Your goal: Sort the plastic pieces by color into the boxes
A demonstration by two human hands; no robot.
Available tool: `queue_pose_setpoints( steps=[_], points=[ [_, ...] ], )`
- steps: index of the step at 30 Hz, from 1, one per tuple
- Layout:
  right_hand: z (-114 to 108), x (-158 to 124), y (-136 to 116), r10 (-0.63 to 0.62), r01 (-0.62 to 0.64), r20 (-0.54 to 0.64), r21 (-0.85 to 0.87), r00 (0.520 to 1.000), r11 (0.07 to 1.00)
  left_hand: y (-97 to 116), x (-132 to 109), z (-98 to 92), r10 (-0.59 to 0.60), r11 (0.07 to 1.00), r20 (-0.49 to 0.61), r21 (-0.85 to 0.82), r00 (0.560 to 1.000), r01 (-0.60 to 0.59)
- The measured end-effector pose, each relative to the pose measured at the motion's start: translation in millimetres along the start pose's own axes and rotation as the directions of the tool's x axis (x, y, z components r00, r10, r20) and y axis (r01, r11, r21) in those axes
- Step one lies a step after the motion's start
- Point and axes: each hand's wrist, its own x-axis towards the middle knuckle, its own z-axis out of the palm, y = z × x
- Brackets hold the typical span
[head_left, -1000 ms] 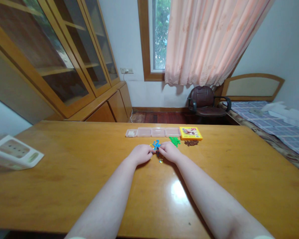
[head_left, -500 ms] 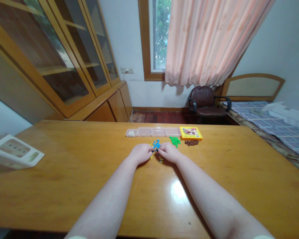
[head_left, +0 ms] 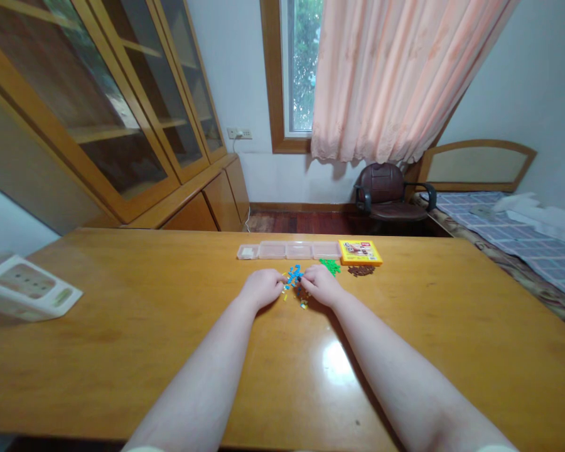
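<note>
Small blue building-block pieces (head_left: 294, 274) lie in a loose pile between my two hands, with yellow and white pieces (head_left: 304, 306) scattered beside and in front of them. My left hand (head_left: 262, 289) rests at the pile's left side, fingers curled together at its edge; what they pinch, if anything, is too small to make out. On the right, my right hand (head_left: 324, 286) pinches a small dark piece (head_left: 299, 279) between thumb and finger. Just beyond that hand is a heap of green pieces (head_left: 330, 267), partly covered by it.
A clear compartment tray (head_left: 286, 251) stretches along the far side of the wooden table (head_left: 169, 351). Beside it lies a yellow box (head_left: 360, 252), with a heap of brown pieces (head_left: 361, 270) in front. A white device (head_left: 31, 285) stands at the far left.
My hands have drawn slightly apart, showing more of the blue, yellow and white pieces. My right hand has lifted the dark piece slightly away from the middle of the pile.
</note>
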Motion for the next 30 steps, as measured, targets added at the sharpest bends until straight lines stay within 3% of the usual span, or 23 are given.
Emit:
queue_pose_setpoints(
  steps=[13, 20, 24, 30],
  points=[
    [2, 0, 1, 0.013, -0.013, -0.009, -0.035, 1.000, 0.999, 0, -1, -0.6, 0.098, 0.995, 0.020, 0.012, 0.995, -0.098],
    [2, 0, 0, -0.023, 0.024, 0.012, -0.053, 1.000, 0.998, -1, -1, -6.1, -0.014, 0.997, 0.027, 0.082, 1.000, 0.011],
    [0, 0, -5, -0.065, 0.069, 0.059, -0.057, 0.996, 0.996, -2, -1, -7.2, -0.096, 0.991, -0.032, 0.095, 0.995, 0.099],
    [-1, -2, -11, -0.077, 0.089, 0.160, -0.067, 0.984, 0.994, -1, 1, -1.0, -0.100, 0.994, -0.014, 0.046, 0.995, 0.101]
  ],
)
